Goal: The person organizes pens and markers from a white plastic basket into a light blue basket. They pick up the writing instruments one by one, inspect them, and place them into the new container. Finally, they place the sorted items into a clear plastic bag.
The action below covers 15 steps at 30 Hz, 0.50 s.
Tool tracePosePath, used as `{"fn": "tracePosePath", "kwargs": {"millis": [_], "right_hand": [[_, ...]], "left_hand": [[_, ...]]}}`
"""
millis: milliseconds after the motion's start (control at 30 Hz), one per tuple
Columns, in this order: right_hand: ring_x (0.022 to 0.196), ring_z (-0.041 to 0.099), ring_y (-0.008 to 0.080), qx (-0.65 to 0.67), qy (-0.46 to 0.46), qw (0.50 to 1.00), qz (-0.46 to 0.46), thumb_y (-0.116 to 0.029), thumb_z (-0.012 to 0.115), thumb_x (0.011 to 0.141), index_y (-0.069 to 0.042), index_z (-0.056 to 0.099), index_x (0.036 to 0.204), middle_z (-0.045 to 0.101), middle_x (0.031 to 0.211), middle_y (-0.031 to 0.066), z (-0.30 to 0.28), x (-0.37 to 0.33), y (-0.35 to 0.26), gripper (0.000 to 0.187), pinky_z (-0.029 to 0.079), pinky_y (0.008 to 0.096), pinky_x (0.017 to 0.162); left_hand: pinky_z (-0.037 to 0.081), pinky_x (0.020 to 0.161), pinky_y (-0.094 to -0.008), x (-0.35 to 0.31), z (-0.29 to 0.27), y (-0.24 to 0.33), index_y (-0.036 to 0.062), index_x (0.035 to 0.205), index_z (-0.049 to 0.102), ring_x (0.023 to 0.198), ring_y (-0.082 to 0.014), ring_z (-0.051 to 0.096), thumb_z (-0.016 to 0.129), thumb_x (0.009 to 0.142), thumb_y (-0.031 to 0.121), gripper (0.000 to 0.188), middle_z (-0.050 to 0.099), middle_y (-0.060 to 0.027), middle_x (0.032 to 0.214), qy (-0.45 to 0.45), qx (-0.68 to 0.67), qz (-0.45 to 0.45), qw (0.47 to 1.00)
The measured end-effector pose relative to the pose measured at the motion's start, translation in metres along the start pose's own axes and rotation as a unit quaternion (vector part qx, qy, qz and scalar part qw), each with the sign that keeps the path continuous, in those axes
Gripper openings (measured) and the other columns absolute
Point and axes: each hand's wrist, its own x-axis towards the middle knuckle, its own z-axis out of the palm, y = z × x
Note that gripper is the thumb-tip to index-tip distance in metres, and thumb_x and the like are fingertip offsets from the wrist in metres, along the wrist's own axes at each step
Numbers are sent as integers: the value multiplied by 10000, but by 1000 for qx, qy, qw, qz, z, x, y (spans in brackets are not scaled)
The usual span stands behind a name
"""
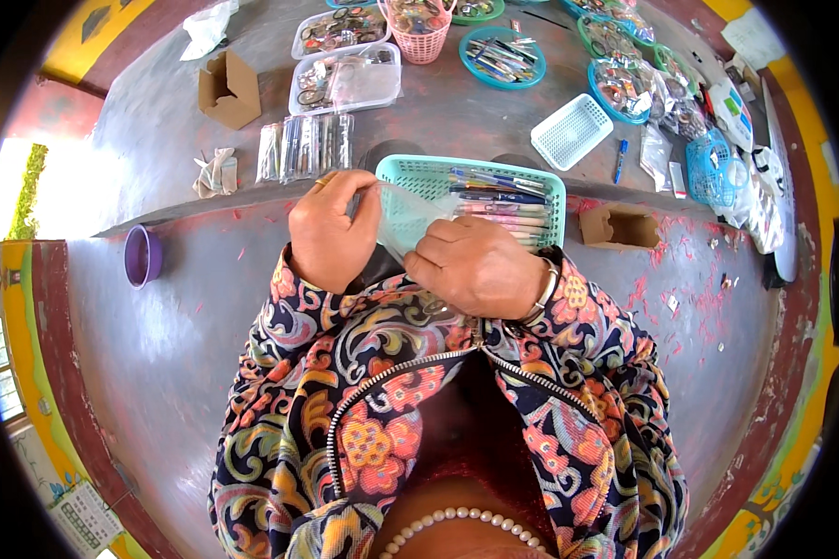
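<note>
Between my two hands stretches a thin transparent plastic bag [398,212]. My left hand [334,233] pinches its upper left end between thumb and fingers, and a ring shows on one finger. My right hand [478,265], with a bangle at the wrist, is closed on the bag's lower right side; its fingertips are partly hidden. Just beyond the hands stands a mint-green mesh basket [555,200]. Pens [499,193] with blue, white and pink barrels lie in a stack in its right half. The bag hangs over the basket's left half.
Packed pens in transparent sleeves [306,147] lie left of the basket, near a cardboard box [230,90] and a crumpled cloth [216,173]. Farther back are a blue tray of pens [503,58] and a pale basket [571,131]. A purple bucket [142,256] stands at left.
</note>
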Motion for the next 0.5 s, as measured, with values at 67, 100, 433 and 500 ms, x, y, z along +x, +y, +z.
{"fn": "tracePosePath", "kwargs": {"millis": [67,100,433,500], "right_hand": [[757,562,216,15,7,1000,7,-158,580,723,-72,565,812,553,750,37,4,-2,1,125,469,324,647],[763,563,218,14,9,1000,11,-156,580,723,-70,567,818,554,753,41,4,-2,2,129,470,327,653],[885,609,269,26,183,982,36,-88,608,756,-40,621,1031,634,983,116,9,-9,17,280,495,373,756],[897,626,287,59,260,950,164,-60,619,781,-59,641,1052,656,1008,112,-10,-19,19,272,504,379,735]], "left_hand": [[445,561,-210,-2,2,1,-2,930,663,648,-51,556,637,838,26,100,665,-54,832,-9,-22,-8,1000],[447,564,-206,-3,2,0,-6,945,662,663,-44,558,631,847,25,107,666,-50,845,-12,-31,-13,999],[433,517,-198,-9,2,-10,-16,992,663,630,-51,553,605,884,25,129,661,-61,889,-100,-215,-90,967],[442,521,-202,-5,-4,-5,-20,994,665,625,-57,555,603,891,27,129,662,-66,884,-86,-184,-104,974]]}}
